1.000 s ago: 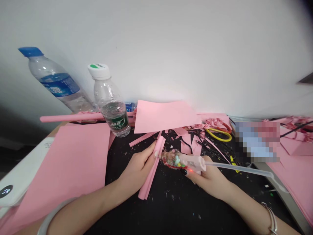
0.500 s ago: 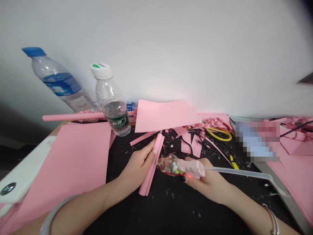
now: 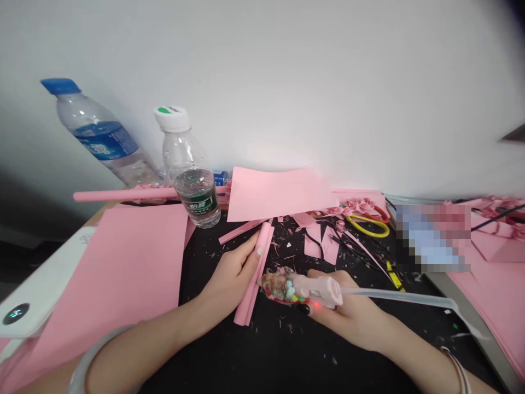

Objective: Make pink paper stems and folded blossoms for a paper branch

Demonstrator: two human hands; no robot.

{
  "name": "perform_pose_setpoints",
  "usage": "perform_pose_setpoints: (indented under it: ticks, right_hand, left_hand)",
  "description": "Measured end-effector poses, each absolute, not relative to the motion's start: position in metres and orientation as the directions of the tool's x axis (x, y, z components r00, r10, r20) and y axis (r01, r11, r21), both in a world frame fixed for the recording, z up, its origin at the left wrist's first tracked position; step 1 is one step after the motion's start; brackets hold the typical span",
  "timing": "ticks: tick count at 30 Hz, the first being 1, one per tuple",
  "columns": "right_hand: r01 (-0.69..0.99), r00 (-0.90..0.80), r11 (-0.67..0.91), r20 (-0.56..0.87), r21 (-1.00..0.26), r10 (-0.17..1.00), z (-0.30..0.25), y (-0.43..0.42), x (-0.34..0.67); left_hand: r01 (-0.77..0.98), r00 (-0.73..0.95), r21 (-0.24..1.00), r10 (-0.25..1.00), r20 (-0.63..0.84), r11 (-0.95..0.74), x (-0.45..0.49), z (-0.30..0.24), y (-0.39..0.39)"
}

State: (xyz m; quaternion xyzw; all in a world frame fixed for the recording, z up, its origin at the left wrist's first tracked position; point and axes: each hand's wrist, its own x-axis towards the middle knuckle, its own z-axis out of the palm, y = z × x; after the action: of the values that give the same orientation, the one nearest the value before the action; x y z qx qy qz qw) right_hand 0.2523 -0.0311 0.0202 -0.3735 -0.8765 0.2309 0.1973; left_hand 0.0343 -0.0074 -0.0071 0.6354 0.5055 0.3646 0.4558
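Black worktop (image 3: 229, 355), strewn with pink paper offcuts (image 3: 312, 246). Large pink paper sheet (image 3: 135, 273) lying flat at left, blue-capped water bottle (image 3: 98, 131) tilted behind it, white-capped water bottle (image 3: 189, 180) upright just beside its far corner. Left hand (image 3: 229, 279) with grip closed around rolled pink paper (image 3: 248, 302), roll resting over the worktop. Right hand (image 3: 348, 314) with grip closed on pink glue gun (image 3: 318, 290), crusted, bead-covered nozzle right by the roll; contact hard to tell from this view. Small red light lit on the gun.

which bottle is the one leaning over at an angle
The blue-capped plastic bottle is the one leaning, its cap tipped up and to the left, while the white-capped plastic bottle stands nearly upright.
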Motion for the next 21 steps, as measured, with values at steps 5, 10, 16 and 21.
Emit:
perform_pose_setpoints:
  ticks: [5,10,16,21]
  right_hand:
    - [0.565,-0.621,0.525,0.09,-0.637,0.778,0.0139,-0.029,0.255]
    - [0.573,-0.594,0.477,0.063,-0.666,0.802,0.0121,-0.0273,0.255]
    - [0.578,-0.598,0.492,0.073,-0.652,0.798,0.0144,-0.0282,0.2537]
    - [0.586,-0.613,0.514,0.072,-0.627,0.787,0.0145,-0.0285,0.2529]
  left_hand:
    - [0.306,0.221,0.948,0.975,0.022,-0.09,0.0341,-0.0089,-0.0066]
    - [0.294,0.228,0.952,0.973,0.015,-0.084,0.034,-0.01,-0.0065]
    - [0.282,0.228,0.956,0.974,0.008,-0.074,0.0342,-0.008,-0.0074]
    - [0.274,0.219,0.959,0.976,0.019,-0.08,0.0353,-0.0069,-0.0073]
